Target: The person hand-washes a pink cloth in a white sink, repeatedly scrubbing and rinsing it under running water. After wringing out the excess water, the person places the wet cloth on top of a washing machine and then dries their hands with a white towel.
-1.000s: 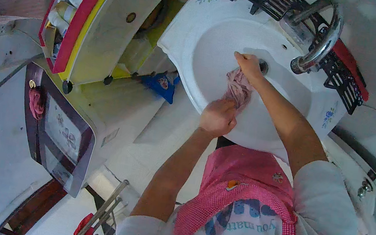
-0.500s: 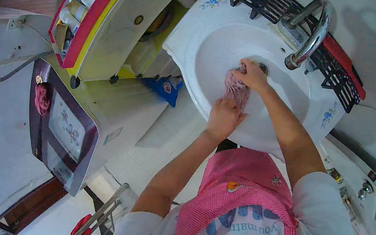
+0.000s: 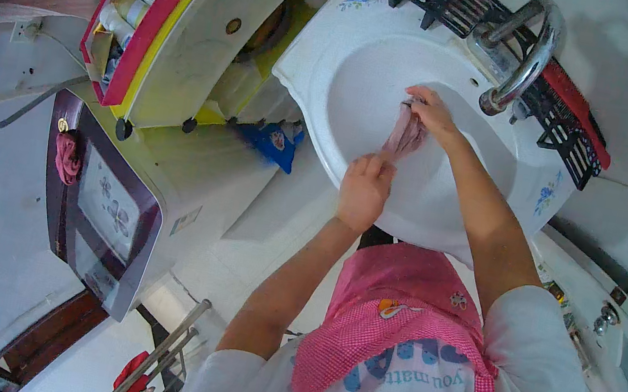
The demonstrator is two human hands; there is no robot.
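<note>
We see a pink cloth [image 3: 406, 134] inside the white sink [image 3: 366, 80], below its rim | long axis running away from the wearer, leaning slightly right, far end toward the sink's back | left hand [image 3: 365, 191] pinches the near end | right hand [image 3: 432, 116] grips the far end, fingers bent

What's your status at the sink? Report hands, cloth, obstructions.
Left hand gripping near end of pink cloth. Right hand holding far end. Cloth bunched between them, over basin. Faucet to the right, touching neither hand.
</note>
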